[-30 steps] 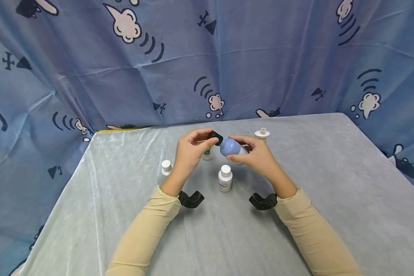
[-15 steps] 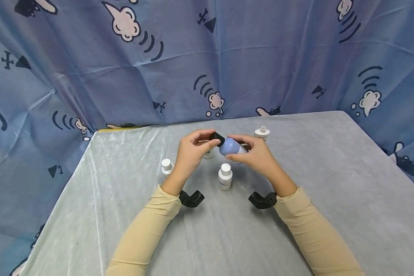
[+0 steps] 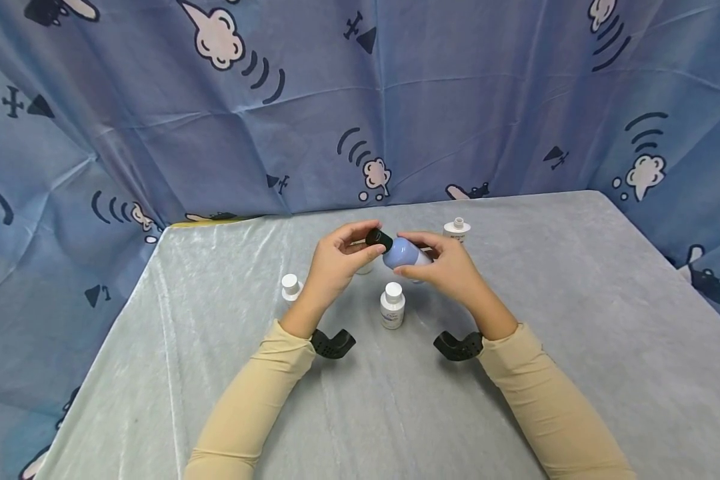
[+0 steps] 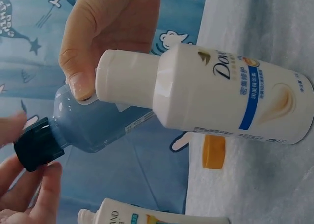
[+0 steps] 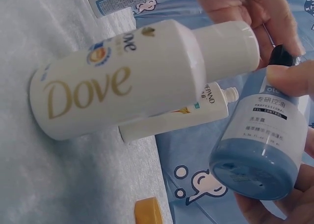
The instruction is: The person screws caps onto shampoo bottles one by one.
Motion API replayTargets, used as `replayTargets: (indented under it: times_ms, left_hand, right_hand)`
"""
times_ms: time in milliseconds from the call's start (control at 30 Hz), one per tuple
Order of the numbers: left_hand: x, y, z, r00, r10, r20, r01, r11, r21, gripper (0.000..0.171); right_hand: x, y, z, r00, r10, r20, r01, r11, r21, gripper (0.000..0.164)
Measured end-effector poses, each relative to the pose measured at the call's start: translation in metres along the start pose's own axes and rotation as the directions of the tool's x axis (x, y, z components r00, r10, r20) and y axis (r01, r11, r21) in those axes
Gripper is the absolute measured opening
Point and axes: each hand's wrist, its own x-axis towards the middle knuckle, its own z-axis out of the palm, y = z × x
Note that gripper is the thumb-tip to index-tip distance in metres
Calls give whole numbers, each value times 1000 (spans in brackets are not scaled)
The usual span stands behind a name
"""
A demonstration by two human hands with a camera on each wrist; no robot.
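Observation:
A shampoo bottle [image 3: 403, 253] of translucent blue is held tilted above the table, its top toward the upper left. My right hand [image 3: 450, 267] grips its body, with thumb and fingers on opposite sides. On the bottle's neck sits a black cap [image 4: 38, 144], which my left hand [image 3: 342, 260] pinches between thumb and fingers. Whether the cap is loose or tight I cannot tell. The right wrist view shows the bottle's white label [image 5: 262, 118]. Below the hands, a white Dove bottle [image 3: 393, 307] with a white cap stands upright.
An uncapped white bottle [image 3: 457, 230] stands behind my right hand. Another white-capped bottle [image 3: 291, 288] is beside my left wrist, and one [image 3: 365, 268] is partly hidden behind the left hand. An orange cap [image 4: 214, 152] lies on the grey cloth. A patterned blue curtain [image 3: 312, 107] hangs behind.
The black cap has turned slightly in my left fingers, and that hand has shifted a little. My right hand keeps its hold on the blue bottle, almost still.

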Motion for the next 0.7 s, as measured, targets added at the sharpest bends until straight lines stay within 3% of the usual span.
replayTargets:
  times_ms: [133,367,700]
  left_hand:
    - [1,2,-2,1000,-6,-27,6,1000,-16,46]
    - [0,3,-4,995,-60,-80,61,998,10,36]
    - [-2,6,-4,999,-37,15,38,999,-32,32]
  right_hand:
    - [0,1,0,1000,-13,-4,13,1000,-1,59]
    - [0,1,1,1000,-4,2,4,1000,1,59]
    - [-1,-1,0,1000,-11,-7,11,1000,-13,58]
